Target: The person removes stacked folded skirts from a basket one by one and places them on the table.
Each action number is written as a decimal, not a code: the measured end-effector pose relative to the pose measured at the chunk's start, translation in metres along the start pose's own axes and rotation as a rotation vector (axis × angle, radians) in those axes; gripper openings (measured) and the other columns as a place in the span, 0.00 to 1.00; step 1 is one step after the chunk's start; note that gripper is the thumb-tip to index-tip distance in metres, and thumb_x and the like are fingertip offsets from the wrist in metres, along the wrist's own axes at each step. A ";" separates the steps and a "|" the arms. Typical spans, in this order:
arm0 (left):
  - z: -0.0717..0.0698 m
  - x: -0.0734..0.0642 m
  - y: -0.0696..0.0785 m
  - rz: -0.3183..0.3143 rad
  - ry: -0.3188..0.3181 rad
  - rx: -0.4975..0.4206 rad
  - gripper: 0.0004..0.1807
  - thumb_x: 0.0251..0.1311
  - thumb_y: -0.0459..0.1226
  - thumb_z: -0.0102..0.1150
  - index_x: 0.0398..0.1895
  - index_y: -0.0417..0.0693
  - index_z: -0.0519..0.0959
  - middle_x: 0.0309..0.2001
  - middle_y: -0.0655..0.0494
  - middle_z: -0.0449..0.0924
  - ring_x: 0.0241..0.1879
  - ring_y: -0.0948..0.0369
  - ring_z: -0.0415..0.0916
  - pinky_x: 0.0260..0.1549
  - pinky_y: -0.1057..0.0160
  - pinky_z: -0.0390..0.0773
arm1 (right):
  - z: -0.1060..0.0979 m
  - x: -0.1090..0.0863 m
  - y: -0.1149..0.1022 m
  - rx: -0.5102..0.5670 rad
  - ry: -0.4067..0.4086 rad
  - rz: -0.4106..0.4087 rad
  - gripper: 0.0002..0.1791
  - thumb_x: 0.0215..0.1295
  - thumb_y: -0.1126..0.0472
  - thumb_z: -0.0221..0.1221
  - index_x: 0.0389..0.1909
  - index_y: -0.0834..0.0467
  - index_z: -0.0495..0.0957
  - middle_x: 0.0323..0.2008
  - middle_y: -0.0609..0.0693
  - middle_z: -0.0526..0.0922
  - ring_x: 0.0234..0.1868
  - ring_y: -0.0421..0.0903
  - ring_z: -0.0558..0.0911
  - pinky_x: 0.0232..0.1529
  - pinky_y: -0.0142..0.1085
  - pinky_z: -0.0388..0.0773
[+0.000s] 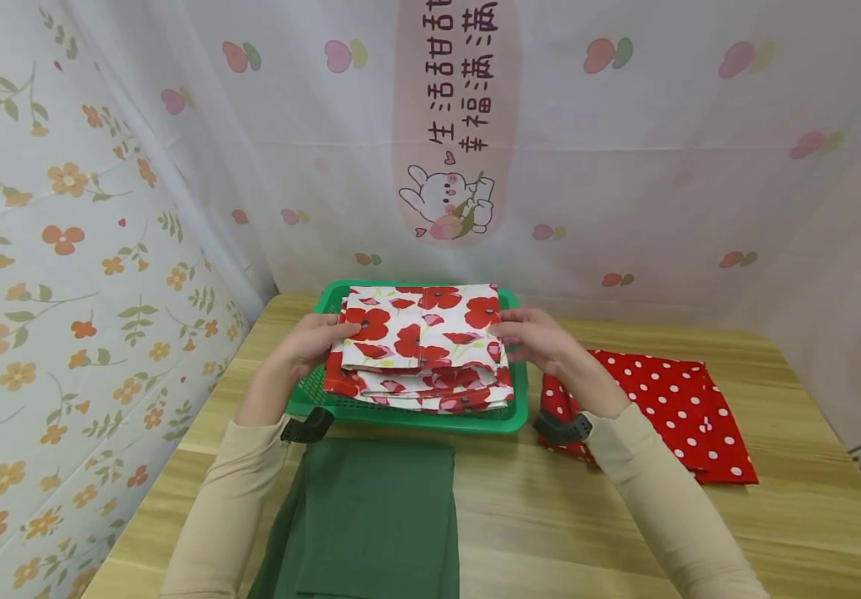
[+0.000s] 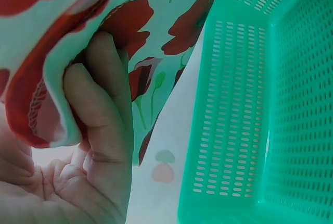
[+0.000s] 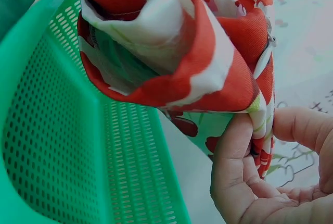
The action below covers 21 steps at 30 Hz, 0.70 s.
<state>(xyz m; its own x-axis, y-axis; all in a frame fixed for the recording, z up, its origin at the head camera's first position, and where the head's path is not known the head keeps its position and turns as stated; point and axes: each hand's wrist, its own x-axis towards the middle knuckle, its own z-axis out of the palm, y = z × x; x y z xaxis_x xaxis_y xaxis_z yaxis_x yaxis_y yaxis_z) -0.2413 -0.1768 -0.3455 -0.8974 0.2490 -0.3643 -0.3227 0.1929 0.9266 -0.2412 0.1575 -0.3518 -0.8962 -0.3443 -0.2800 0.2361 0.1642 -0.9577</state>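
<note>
A folded white fabric cover (image 1: 423,329) printed with red poppies is held above a green plastic basket (image 1: 520,408). Its layers hang in loose folds, and a small zip pull (image 3: 271,40) shows on one edge in the right wrist view. My left hand (image 1: 318,337) grips the left end, thumb on top and fingers curled under the fold. At the right end, my right hand (image 1: 538,337) pinches the cloth's edge between thumb and fingers. Perforated basket walls (image 2: 229,109) appear beside the cloth in the left wrist view.
A folded dark green cloth (image 1: 378,516) lies on the wooden table (image 1: 520,516) in front of the basket. To the right is a red cloth with white dots (image 1: 670,408), partly behind my right forearm. Printed curtains (image 1: 288,150) hang at the back and left.
</note>
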 end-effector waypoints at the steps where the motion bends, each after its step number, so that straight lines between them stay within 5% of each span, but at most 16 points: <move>1: 0.001 -0.002 0.000 0.009 -0.003 0.006 0.27 0.67 0.41 0.50 0.62 0.30 0.63 0.40 0.54 0.80 0.34 0.63 0.82 0.39 0.61 0.81 | -0.001 -0.003 0.000 0.003 -0.006 -0.010 0.30 0.67 0.60 0.52 0.64 0.72 0.56 0.50 0.58 0.74 0.40 0.43 0.80 0.45 0.39 0.79; 10: 0.016 -0.017 -0.008 0.099 -0.054 0.021 0.25 0.67 0.39 0.50 0.58 0.26 0.65 0.36 0.57 0.82 0.32 0.65 0.82 0.37 0.65 0.81 | -0.006 -0.030 0.010 0.040 0.002 -0.077 0.29 0.66 0.62 0.52 0.62 0.72 0.56 0.42 0.49 0.77 0.40 0.43 0.80 0.42 0.36 0.80; 21: 0.037 -0.033 -0.027 0.165 -0.129 -0.002 0.23 0.66 0.36 0.50 0.56 0.25 0.65 0.38 0.55 0.83 0.35 0.64 0.82 0.38 0.64 0.80 | -0.008 -0.065 0.024 0.008 0.021 -0.104 0.31 0.65 0.61 0.54 0.63 0.72 0.56 0.46 0.51 0.77 0.42 0.43 0.80 0.43 0.38 0.80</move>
<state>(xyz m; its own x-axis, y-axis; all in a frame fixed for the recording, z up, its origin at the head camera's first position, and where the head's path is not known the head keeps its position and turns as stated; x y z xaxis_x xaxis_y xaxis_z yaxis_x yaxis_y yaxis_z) -0.1920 -0.1552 -0.3618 -0.8922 0.3964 -0.2164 -0.1752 0.1378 0.9748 -0.1800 0.1914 -0.3560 -0.9234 -0.3399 -0.1781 0.1445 0.1217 -0.9820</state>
